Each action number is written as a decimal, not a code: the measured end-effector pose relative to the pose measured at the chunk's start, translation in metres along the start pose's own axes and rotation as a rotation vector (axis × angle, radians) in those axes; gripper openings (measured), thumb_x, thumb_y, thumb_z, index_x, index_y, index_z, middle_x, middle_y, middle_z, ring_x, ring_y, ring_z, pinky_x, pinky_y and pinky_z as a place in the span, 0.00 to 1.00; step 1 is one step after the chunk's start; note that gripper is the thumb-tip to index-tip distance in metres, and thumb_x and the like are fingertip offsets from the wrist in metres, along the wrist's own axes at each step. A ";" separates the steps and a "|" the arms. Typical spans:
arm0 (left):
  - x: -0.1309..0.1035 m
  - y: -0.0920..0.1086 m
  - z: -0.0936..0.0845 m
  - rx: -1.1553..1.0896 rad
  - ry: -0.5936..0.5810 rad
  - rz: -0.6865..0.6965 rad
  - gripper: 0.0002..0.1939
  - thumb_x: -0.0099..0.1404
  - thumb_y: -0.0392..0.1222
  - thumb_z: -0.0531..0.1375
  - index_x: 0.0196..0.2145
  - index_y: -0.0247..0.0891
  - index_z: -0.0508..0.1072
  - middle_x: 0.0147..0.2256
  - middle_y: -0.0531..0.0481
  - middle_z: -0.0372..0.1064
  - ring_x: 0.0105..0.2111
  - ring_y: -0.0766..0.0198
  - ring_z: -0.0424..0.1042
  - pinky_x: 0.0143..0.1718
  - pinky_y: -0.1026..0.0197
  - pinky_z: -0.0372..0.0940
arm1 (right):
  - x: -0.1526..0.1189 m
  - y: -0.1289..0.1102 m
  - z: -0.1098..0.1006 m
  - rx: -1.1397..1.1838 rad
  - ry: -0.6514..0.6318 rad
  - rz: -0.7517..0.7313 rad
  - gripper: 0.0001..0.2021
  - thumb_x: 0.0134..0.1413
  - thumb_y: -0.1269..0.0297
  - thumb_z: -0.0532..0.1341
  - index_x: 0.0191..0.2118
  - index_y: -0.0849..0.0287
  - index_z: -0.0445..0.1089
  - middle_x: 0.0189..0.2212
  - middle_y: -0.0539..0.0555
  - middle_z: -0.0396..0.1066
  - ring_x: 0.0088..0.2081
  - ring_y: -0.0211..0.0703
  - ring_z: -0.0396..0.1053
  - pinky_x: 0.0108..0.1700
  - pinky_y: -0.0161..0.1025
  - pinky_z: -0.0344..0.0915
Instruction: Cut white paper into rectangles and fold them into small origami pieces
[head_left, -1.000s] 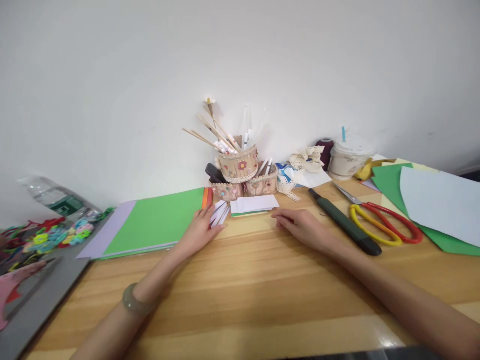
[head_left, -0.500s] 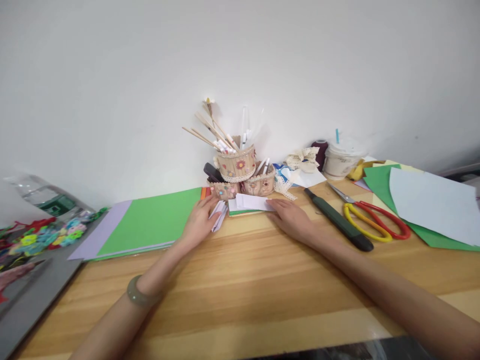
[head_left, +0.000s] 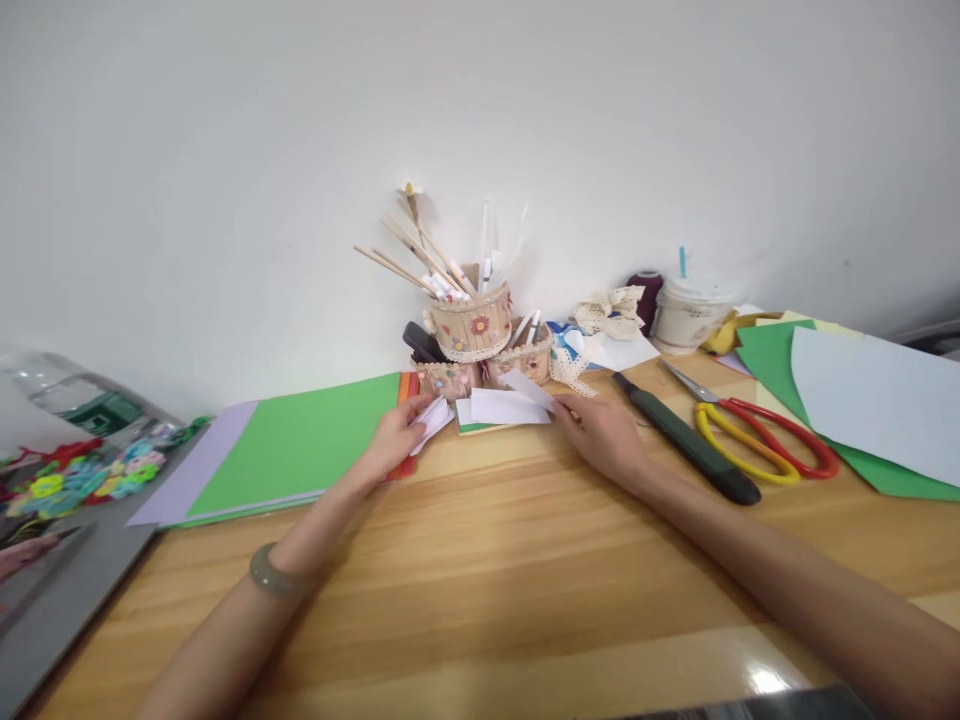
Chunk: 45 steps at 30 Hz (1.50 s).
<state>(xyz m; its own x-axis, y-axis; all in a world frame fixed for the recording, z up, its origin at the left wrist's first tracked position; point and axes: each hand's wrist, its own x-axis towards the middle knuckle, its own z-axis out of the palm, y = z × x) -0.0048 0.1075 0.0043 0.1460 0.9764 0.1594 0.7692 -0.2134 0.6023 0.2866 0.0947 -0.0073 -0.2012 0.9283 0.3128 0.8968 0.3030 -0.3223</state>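
My left hand [head_left: 399,437] is closed on a small bundle of folded white paper [head_left: 433,422], beside the stack of green and lilac sheets. Between thumb and fingers, my right hand [head_left: 600,432] pinches the end of a white paper strip [head_left: 528,387], which slants up to the left. Below that strip lies another white paper strip [head_left: 504,407] on a small stack of green and pale paper [head_left: 484,430]. The fingertips of my right hand are partly hidden.
Decorated pots [head_left: 471,322] with sticks and pens stand against the wall. To the right lie a dark green cutter [head_left: 688,440], scissors [head_left: 750,440] and coloured sheets [head_left: 877,400]. A lidded cup [head_left: 686,315] stands behind them. Green paper [head_left: 300,440] covers the left side, near crocheted pieces [head_left: 97,470].
My right hand has lifted one end of a white strip off the small stack and moved slightly right. My left hand has drawn left a little with the folded paper.
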 end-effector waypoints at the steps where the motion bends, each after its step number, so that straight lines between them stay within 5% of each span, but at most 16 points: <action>1: 0.000 0.000 -0.002 -0.020 0.006 -0.007 0.26 0.53 0.30 0.51 0.50 0.31 0.68 0.48 0.45 0.70 0.45 0.56 0.71 0.47 0.56 0.65 | 0.000 0.000 -0.001 0.011 0.021 0.005 0.12 0.61 0.61 0.51 0.42 0.57 0.70 0.37 0.55 0.73 0.36 0.45 0.71 0.36 0.41 0.66; 9: 0.002 0.003 -0.023 -0.064 0.074 0.000 0.23 0.53 0.32 0.52 0.48 0.33 0.69 0.45 0.46 0.72 0.41 0.55 0.72 0.44 0.52 0.66 | -0.003 0.004 0.004 0.113 0.191 -0.090 0.16 0.60 0.63 0.48 0.41 0.57 0.72 0.34 0.56 0.76 0.34 0.47 0.73 0.34 0.39 0.66; 14: -0.006 0.020 -0.018 -0.023 0.228 0.130 0.17 0.57 0.38 0.55 0.45 0.37 0.70 0.50 0.46 0.67 0.53 0.53 0.62 0.57 0.47 0.52 | -0.012 0.005 0.003 0.168 0.203 -0.377 0.15 0.60 0.65 0.49 0.44 0.57 0.71 0.43 0.57 0.74 0.45 0.44 0.70 0.48 0.44 0.66; 16: -0.021 0.032 -0.009 -0.027 0.247 0.207 0.15 0.61 0.41 0.55 0.46 0.38 0.70 0.50 0.46 0.66 0.52 0.56 0.62 0.56 0.50 0.55 | -0.018 0.003 -0.002 0.179 0.148 -0.540 0.14 0.60 0.66 0.51 0.44 0.57 0.71 0.44 0.56 0.73 0.47 0.43 0.70 0.50 0.43 0.66; 20: -0.061 0.056 0.015 0.170 -0.001 0.567 0.12 0.63 0.46 0.57 0.43 0.39 0.71 0.42 0.45 0.71 0.43 0.56 0.69 0.44 0.55 0.65 | -0.031 -0.003 -0.012 0.188 0.038 -0.792 0.15 0.62 0.68 0.49 0.47 0.57 0.70 0.44 0.57 0.73 0.48 0.43 0.69 0.48 0.42 0.68; 25: -0.083 0.064 0.034 0.403 -0.157 0.678 0.12 0.66 0.45 0.54 0.38 0.35 0.72 0.36 0.43 0.72 0.36 0.55 0.71 0.37 0.53 0.69 | -0.036 -0.007 -0.015 0.088 -0.058 -0.898 0.16 0.63 0.70 0.46 0.46 0.60 0.70 0.40 0.60 0.74 0.44 0.44 0.71 0.42 0.42 0.69; 31: -0.078 0.054 0.038 0.259 -0.092 0.583 0.15 0.67 0.37 0.50 0.31 0.35 0.75 0.30 0.45 0.71 0.30 0.61 0.70 0.32 0.60 0.68 | -0.031 -0.010 -0.016 0.101 -0.137 -0.821 0.13 0.61 0.68 0.50 0.39 0.60 0.72 0.35 0.58 0.74 0.39 0.44 0.70 0.38 0.40 0.68; 38: -0.065 0.058 0.033 0.040 -0.134 0.234 0.10 0.62 0.36 0.55 0.26 0.38 0.74 0.24 0.51 0.72 0.23 0.65 0.69 0.25 0.65 0.62 | -0.033 -0.008 -0.007 0.325 -0.179 -0.402 0.12 0.61 0.62 0.52 0.37 0.57 0.73 0.33 0.56 0.73 0.33 0.41 0.70 0.35 0.37 0.66; 45: -0.053 0.055 0.035 -0.004 -0.175 0.072 0.07 0.60 0.35 0.57 0.25 0.37 0.71 0.23 0.52 0.70 0.21 0.66 0.67 0.23 0.66 0.59 | -0.034 -0.012 0.004 0.333 -0.228 -0.084 0.09 0.56 0.60 0.56 0.37 0.56 0.70 0.27 0.52 0.73 0.27 0.42 0.70 0.27 0.37 0.65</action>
<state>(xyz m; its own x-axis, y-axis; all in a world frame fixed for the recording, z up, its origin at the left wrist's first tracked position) 0.0519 0.0450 0.0018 0.3073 0.9495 0.0636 0.7503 -0.2829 0.5975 0.2815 0.0603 -0.0178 -0.3840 0.9099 0.1568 0.7046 0.3986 -0.5870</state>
